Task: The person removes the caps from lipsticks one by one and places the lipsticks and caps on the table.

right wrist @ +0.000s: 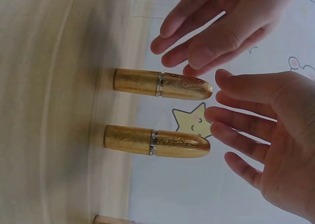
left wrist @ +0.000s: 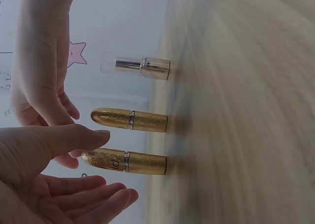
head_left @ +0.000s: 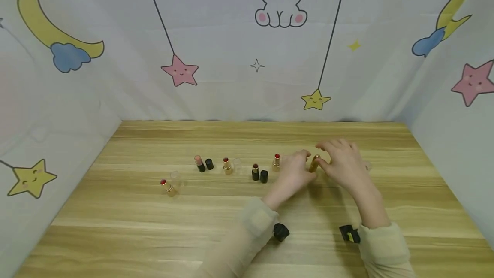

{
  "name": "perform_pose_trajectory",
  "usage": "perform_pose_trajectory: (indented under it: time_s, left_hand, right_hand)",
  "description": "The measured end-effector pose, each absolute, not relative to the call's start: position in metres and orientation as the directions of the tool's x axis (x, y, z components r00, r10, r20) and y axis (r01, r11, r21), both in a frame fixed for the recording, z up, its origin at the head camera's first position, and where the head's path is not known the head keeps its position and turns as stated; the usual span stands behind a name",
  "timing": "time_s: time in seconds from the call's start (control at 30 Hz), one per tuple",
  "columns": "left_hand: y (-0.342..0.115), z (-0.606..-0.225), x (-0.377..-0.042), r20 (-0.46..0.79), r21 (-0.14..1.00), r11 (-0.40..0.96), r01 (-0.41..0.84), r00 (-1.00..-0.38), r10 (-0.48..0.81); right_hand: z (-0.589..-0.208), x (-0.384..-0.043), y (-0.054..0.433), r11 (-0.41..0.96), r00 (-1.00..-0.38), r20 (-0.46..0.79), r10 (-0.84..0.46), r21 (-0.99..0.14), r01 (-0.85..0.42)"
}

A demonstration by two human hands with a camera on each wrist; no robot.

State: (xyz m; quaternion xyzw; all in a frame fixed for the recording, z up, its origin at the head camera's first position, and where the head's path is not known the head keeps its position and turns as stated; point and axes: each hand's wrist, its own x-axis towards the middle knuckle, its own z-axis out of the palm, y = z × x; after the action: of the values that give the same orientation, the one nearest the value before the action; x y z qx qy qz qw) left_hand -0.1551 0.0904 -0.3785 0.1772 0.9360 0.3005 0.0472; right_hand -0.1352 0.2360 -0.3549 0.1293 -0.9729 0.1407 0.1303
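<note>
Two capped gold lipsticks stand upright by my hands; the nearer-to-left one (right wrist: 162, 84) lies between them, and the second gold lipstick (right wrist: 156, 142) stands beside it. My left hand (head_left: 295, 170) has its fingers extended around the first tube, thumb alongside. My right hand (head_left: 344, 164) is spread above, its thumb tip close to that tube's rounded cap. In the left wrist view, a clear-capped lipstick (left wrist: 142, 66) stands farther along. Just left of my left hand in the head view is an uncapped red lipstick (head_left: 276, 163) in a gold case.
To the left stand uncapped lipsticks: a black-cased red one (head_left: 255, 172) by its black cap (head_left: 264, 176), a gold one (head_left: 227, 166), a pinkish one (head_left: 199, 164) and another gold one (head_left: 168, 188). Clear caps (head_left: 175, 176) stand near the gold ones. Printed cloth walls enclose the wooden table (head_left: 154, 235).
</note>
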Motion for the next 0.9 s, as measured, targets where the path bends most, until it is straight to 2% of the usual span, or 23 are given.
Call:
perform_pose_trajectory:
  time_s: [0.27,0.9]
  left_hand:
    - [0.102,-0.389,-0.162,-0.023,0.562,0.785,0.261,-0.944,0.33]
    - [0.113,-0.408,-0.178,0.073,0.505,0.783,0.365,-0.921,0.382]
  right_hand:
    - [-0.365,-0.137,0.236,0.927,-0.935,0.276,-0.223,-0.236,-0.291]
    - [-0.377,-0.143,0.237,0.922,-0.924,0.313,-0.218,-0.244,-0.3]
